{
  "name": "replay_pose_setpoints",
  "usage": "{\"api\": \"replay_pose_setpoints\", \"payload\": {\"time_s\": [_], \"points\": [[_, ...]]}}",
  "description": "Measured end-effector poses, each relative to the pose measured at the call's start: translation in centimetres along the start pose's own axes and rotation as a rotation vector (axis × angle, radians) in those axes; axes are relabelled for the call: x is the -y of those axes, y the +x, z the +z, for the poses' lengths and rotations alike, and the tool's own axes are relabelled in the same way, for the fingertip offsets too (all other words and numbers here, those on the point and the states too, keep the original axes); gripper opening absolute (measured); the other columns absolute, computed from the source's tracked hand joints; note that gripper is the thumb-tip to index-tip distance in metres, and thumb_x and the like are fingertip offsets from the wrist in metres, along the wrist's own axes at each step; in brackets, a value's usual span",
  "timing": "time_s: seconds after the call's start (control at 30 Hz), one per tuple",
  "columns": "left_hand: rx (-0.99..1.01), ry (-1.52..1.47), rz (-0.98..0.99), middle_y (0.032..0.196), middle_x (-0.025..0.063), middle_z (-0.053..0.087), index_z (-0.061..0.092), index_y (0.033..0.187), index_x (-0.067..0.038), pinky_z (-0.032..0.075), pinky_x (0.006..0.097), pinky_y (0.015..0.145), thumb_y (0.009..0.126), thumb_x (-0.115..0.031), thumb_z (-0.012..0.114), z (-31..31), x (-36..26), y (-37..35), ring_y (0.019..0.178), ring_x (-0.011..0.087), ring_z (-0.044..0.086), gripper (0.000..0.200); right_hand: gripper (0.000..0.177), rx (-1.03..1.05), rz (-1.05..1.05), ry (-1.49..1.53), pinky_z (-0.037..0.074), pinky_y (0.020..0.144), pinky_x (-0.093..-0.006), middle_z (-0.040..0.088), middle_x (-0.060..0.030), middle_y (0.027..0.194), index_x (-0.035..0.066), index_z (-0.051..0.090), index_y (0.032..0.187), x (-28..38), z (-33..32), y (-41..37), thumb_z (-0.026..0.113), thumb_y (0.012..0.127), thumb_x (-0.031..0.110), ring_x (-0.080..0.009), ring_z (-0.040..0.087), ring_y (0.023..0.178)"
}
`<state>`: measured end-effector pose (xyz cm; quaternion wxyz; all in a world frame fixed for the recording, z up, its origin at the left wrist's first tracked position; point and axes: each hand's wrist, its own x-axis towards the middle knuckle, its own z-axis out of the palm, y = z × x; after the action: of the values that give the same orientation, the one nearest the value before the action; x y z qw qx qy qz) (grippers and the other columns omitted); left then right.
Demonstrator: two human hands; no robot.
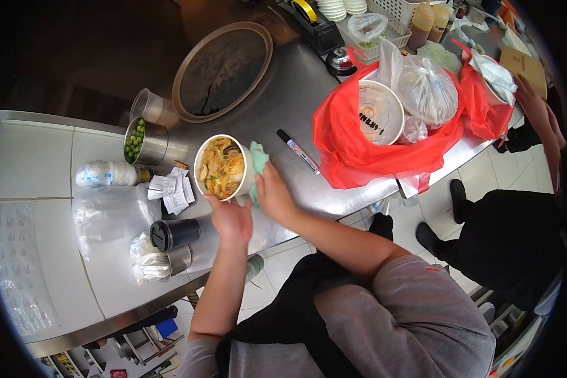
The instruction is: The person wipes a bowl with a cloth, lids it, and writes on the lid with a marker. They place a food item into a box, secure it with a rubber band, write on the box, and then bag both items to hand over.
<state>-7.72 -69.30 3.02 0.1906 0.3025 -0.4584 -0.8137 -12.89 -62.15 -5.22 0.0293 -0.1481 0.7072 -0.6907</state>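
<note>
A white takeaway bowl (246,170) of noodle soup with vegetables (220,165) is in my left hand (232,219), whose fingers are curled under and around its near side. My right hand (273,194) presses a pale green cloth (258,165) against the bowl's right side, with its fingers partly hidden by the cloth. The bowl is tilted so that its contents face the camera. To the right of the cloth, a black marker pen (298,151) lies on the steel counter (296,94).
Red plastic bags (340,151) with a lidded tub (379,113) stand at the right. Left are a tin of green limes (146,143), paper slips (173,191) and a black-lidded cup (175,234). A round brown tray (223,69) lies behind. A co-worker's hand (528,94) touches another bag.
</note>
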Motion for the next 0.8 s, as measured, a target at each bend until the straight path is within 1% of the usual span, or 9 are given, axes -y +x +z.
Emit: {"api": "replay_pose_setpoints", "payload": {"time_s": [0.07,0.2,0.3,0.43,0.5,0.57,0.6,0.7,0.8], "points": [[-0.206,0.066,-0.064,0.157,0.0056,0.025,0.013,0.155,-0.024,0.015,0.0594,0.115,0.097,-0.067,0.022,0.5,0.6,-1.6,0.147,0.0263,0.018,0.073,0.043,0.058,0.012,0.042,0.039,0.105,-0.0439,0.047,-0.0281,0.135,-0.002,0.039,0.137,0.6,-2.2,1.9,0.044,0.095,0.005,-0.0449,0.047,0.124],[-0.088,0.114,0.064,0.157,0.0055,0.026,0.007,0.155,-0.022,0.022,0.049,0.116,0.094,-0.071,0.024,-3.7,-3.0,4.1,0.144,0.0294,0.026,0.08,0.044,0.131,0.024,0.078,0.039,0.107,-0.0414,0.045,-0.0266,0.139,-0.004,0.047,0.133,3.1,-3.4,4.7,0.042,0.089,-0.004,-0.0421,0.046,0.127],[0.04,0.101,0.07,0.156,0.006,0.029,0.016,0.155,-0.017,0.026,0.044,0.116,0.101,-0.058,0.022,-3.5,-3.4,5.7,0.142,0.0276,0.031,0.068,0.061,0.08,-0.12,0.059,0.03,0.115,-0.04,0.029,-0.0248,0.15,0.001,0.033,0.145,3.5,-1.8,2.2,0.041,0.086,-0.01,-0.0399,0.031,0.139],[0.179,-0.037,0.014,0.155,0.0071,0.032,0.024,0.153,-0.016,0.028,0.044,0.116,0.104,-0.051,0.021,-3.8,-1.1,4.9,0.142,0.0274,0.032,0.061,0.069,-0.023,0.127,0.09,0.016,0.119,-0.0453,0.01,-0.0351,0.153,-0.006,0.013,0.148,2.7,1.6,-5.0,0.046,0.087,-0.003,-0.0483,0.008,0.145],[0.186,-0.075,-0.034,0.155,0.0078,0.033,0.025,0.153,-0.016,0.029,0.0441,0.115,0.103,-0.054,0.021,-2.2,-0.3,2.3,0.141,0.0276,0.033,0.063,0.067,-0.095,0.145,0.117,0.018,0.118,-0.0436,0.014,-0.0336,0.153,-0.004,0.019,0.148,2.8,1.9,-5.4,0.046,0.087,-0.004,-0.0467,0.013,0.144],[-0.217,0.16,0.004,0.153,0.0094,0.036,0.027,0.151,-0.014,0.03,0.0446,0.114,0.1,-0.061,0.019,1.1,-0.7,-1.2,0.14,0.0276,0.036,0.07,0.064,-0.149,0.154,0.166,0.021,0.117,-0.042,0.019,-0.0321,0.152,-0.002,0.024,0.148,3.3,-0.1,-3.7,0.045,0.087,-0.004,-0.045,0.018,0.144],[-0.214,0.156,0.003,0.153,0.0094,0.036,0.027,0.151,-0.014,0.03,0.0446,0.114,0.1,-0.061,0.019,0.9,-1.0,-0.4,0.14,0.0276,0.036,0.07,0.06,-0.083,0.078,0.21,0.024,0.116,-0.0397,0.026,-0.0293,0.15,0.002,0.033,0.145,3.6,-2.2,-2.1,0.043,0.086,-0.006,-0.0418,0.024,0.142],[0.279,0.198,-0.111,0.149,0.0078,0.042,0.03,0.15,-0.017,0.035,0.0555,0.107,0.098,-0.065,0.018,-2.6,-3.6,5.0,0.135,0.0285,0.042,0.071,0.056,0.034,-0.026,0.304,0.03,0.112,-0.0339,0.043,-0.0199,0.142,0.01,0.056,0.131,4.2,-4.5,2.5,0.038,0.083,-0.013,-0.0331,0.039,0.137],[0.217,0.239,-0.252,0.147,0.0076,0.043,0.028,0.15,-0.018,0.036,0.0573,0.105,0.098,-0.066,0.017,-2.0,-3.5,5.4,0.133,0.0295,0.045,0.072,0.054,0.102,-0.092,0.343,0.026,0.115,-0.0358,0.033,-0.0202,0.151,0.008,0.053,0.134,4.4,-4.5,3.9,0.04,0.086,-0.011,-0.0343,0.031,0.142]]}}
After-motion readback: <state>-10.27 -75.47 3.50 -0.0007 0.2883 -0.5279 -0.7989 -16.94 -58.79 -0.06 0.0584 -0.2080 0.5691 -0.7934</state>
